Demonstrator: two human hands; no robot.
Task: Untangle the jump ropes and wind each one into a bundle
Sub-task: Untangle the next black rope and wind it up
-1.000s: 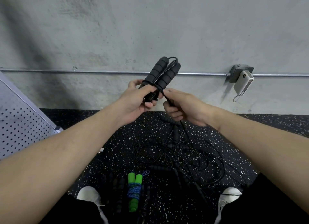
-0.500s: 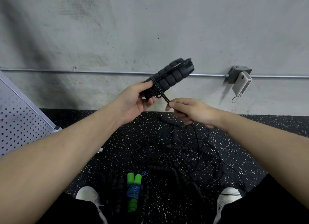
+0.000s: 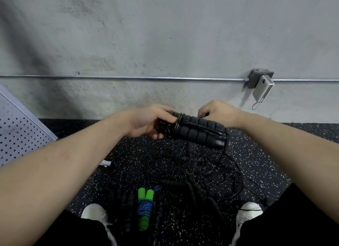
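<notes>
Status: left hand (image 3: pixel 146 123) has its grip closed around one end of the black handle pair (image 3: pixel 197 129), thumb on top, fingers curled under. The two foam handles are held side by side, roughly level, above the floor near the wall edge, with a few turns of black cord (image 3: pixel 178 123) already looped around them just beside the left thumb. Right hand (image 3: pixel 218 112) is behind the far end of the handles, fingers curled; it looks like it's pinching the cord but the contact point is hidden, so can't confirm what it holds. A cord tail hangs off the right end of the handles down into the tangled pile (image 3: pixel 192 170) on the speckled floor (image 3: pixel 256 154) below. Progress: green-handled rope (image 3: pixel 145 207) lies between the white shoes (image 3: pixel 95 211), already wound and tied with its blue cord, so that one looks done. The black rope in hand is partly wound, most of its cord apparently still loose. The pile holds more black cords and at least a couple more foam handles, all still snarled. Judging by that, well under half done: finish this wrap, then separate and bundle the rest.
</notes>
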